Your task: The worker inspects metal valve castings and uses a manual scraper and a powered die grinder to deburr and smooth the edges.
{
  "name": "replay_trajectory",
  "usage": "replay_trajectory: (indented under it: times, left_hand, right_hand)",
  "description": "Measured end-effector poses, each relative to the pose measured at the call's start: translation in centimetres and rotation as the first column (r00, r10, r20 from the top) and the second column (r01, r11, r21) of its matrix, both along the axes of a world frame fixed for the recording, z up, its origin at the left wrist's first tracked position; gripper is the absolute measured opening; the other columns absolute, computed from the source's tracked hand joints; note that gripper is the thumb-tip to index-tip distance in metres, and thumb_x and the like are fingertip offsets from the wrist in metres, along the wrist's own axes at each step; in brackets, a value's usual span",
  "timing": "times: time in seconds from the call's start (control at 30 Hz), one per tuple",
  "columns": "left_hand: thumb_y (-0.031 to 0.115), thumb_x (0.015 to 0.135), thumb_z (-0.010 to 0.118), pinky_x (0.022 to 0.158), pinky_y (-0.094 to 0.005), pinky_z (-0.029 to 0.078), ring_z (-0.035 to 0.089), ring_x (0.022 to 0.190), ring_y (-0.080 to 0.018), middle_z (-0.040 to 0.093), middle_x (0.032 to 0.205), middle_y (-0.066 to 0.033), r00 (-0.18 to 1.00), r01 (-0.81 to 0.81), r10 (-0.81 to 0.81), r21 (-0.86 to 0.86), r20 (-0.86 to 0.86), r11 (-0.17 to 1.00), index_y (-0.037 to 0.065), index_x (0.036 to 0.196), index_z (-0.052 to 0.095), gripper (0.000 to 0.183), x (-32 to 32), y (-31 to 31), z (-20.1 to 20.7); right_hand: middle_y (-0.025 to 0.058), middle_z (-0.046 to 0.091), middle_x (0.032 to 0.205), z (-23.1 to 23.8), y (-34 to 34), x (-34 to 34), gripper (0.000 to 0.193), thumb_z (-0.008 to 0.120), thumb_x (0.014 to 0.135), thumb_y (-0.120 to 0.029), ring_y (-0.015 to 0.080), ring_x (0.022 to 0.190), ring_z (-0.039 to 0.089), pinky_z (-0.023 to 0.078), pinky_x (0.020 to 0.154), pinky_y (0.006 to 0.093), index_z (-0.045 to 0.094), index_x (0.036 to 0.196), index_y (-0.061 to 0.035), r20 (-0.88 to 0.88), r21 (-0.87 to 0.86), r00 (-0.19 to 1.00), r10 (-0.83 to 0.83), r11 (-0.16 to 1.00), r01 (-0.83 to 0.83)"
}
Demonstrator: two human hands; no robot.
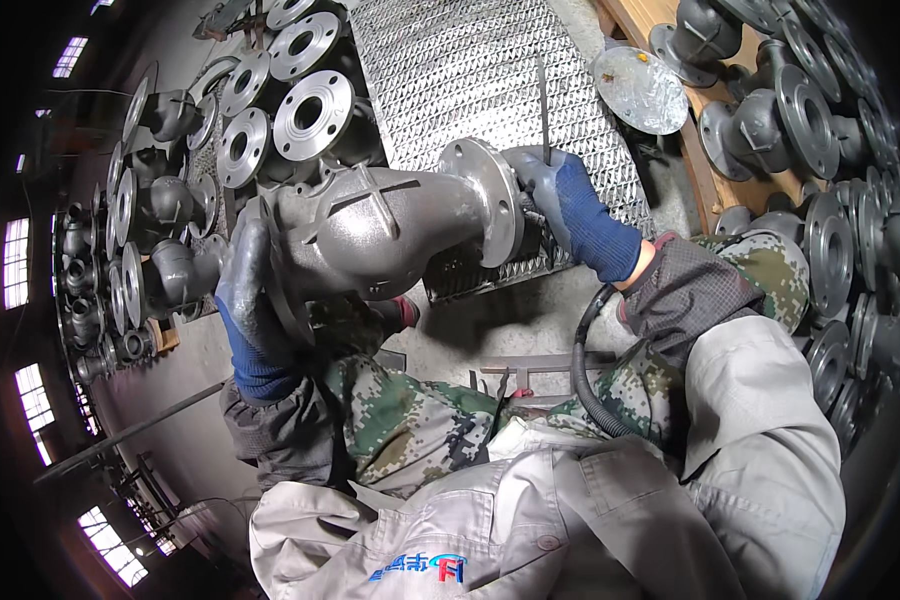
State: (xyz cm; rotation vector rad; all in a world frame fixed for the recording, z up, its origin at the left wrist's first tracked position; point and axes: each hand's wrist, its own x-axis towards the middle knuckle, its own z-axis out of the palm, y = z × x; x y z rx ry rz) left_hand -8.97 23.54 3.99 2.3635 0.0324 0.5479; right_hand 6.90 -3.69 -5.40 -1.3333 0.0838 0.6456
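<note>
A grey cast-metal flanged valve body (380,225), with a raised cross on its side, lies tilted between my hands over the near end of a ridged metal plate. My left hand (245,275), in a blue and grey coated glove, grips the large flange at its left end. At the smaller right flange (485,200), my right hand (560,195), gloved the same way, has its fingers closed on the rim. A thin dark rod (543,105) stands up from the right hand; its lower end is hidden. Whether the right hand holds the rod too is unclear.
The ridged metal plate (470,70) stretches away ahead. Several flanged castings (312,115) are stacked at left, and more (755,135) at right by a wooden board (705,180). A round metal disc (640,90) lies beside the plate. A corrugated hose (582,370) runs past my right wrist.
</note>
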Motion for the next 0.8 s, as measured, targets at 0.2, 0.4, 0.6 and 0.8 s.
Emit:
replay_trajectory:
  times: [0.2, 0.4, 0.6, 0.8]
  left_hand:
    - [0.03, 0.098, 0.04, 0.067, -0.0241, 0.043, 0.053, 0.075, -0.0106, 0.058, 0.091, -0.005, 0.968, -0.247, 0.15, -0.881, -0.202, 0.404, -0.002, 0.108, 0.058, 0.038, 2.4, -3.0, 3.1]
    - [0.001, 0.093, 0.048, 0.078, -0.0316, 0.053, 0.061, 0.091, -0.0202, 0.06, 0.106, -0.0127, 0.998, 0.006, 0.026, -0.462, 0.062, 0.887, -0.003, 0.132, 0.045, 0.04, 3.0, -1.1, 2.2]
    - [0.021, 0.094, 0.052, 0.094, -0.0302, 0.039, 0.052, 0.113, -0.0191, 0.049, 0.131, -0.0189, 0.999, -0.043, 0.044, -0.256, -0.003, 0.966, -0.002, 0.135, 0.042, 0.049, 5.4, -2.2, 2.9]
    - [0.013, 0.089, 0.059, 0.058, -0.0223, 0.045, 0.06, 0.07, -0.0138, 0.06, 0.101, -0.0144, 0.992, 0.006, -0.025, 0.15, 0.125, 0.989, -0.004, 0.134, 0.042, 0.051, 5.7, -0.3, 2.6]
  right_hand:
    - [0.0029, 0.064, 0.085, 1.4, 0.8, 0.4, 0.028, 0.046, 0.092, -0.018, 0.0098, 0.074, 0.057, 0.045, 0.069, 0.0213, 0.066, 0.101, -0.0006, -0.019, 0.076, 0.998, -0.059, 0.995, 0.06]
    - [0.0093, 0.065, 0.097, 0.4, 0.5, 2.4, 0.03, 0.045, 0.093, -0.015, 0.0126, 0.082, 0.062, 0.05, 0.073, 0.0237, 0.057, 0.115, 0.0017, -0.049, 0.164, 0.994, -0.1, 0.981, 0.107]
    - [0.0076, 0.065, 0.099, -1.5, 0.0, 1.8, 0.027, 0.046, 0.095, -0.019, 0.0137, 0.084, 0.063, 0.052, 0.071, 0.0258, 0.057, 0.113, -0.0009, -0.108, 0.162, 0.991, -0.079, 0.982, 0.096]
    - [0.0045, 0.067, 0.097, -1.5, 0.1, 1.3, 0.03, 0.042, 0.096, -0.018, 0.0075, 0.075, 0.062, 0.049, 0.062, 0.0176, 0.057, 0.117, -0.002, -0.115, 0.116, 0.993, -0.035, 0.992, 0.049]
